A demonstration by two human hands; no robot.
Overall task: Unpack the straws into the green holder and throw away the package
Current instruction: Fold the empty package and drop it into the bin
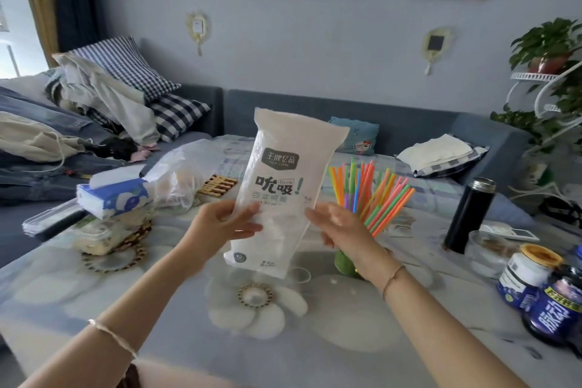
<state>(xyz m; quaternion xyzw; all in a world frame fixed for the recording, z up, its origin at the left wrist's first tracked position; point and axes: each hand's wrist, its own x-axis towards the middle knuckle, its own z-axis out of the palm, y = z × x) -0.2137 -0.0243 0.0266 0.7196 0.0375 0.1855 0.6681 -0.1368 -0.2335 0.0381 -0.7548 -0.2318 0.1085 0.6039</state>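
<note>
I hold a white straw package (283,186) upright above the table, its printed face toward me. My left hand (220,227) pinches its left edge near the lower half. My right hand (337,227) touches its right edge with fingers loosely bent; whether it grips is unclear. The package looks flat. Behind my right hand, several coloured straws (371,192) fan out of the green holder (345,261), of which only the lower part shows below my wrist.
The flower-print table (258,302) carries a tissue pack (113,195) and a clear plastic bag (179,176) at the left. A black flask (469,214), a glass dish (491,249) and blue jars (541,290) stand at the right. A sofa lies behind.
</note>
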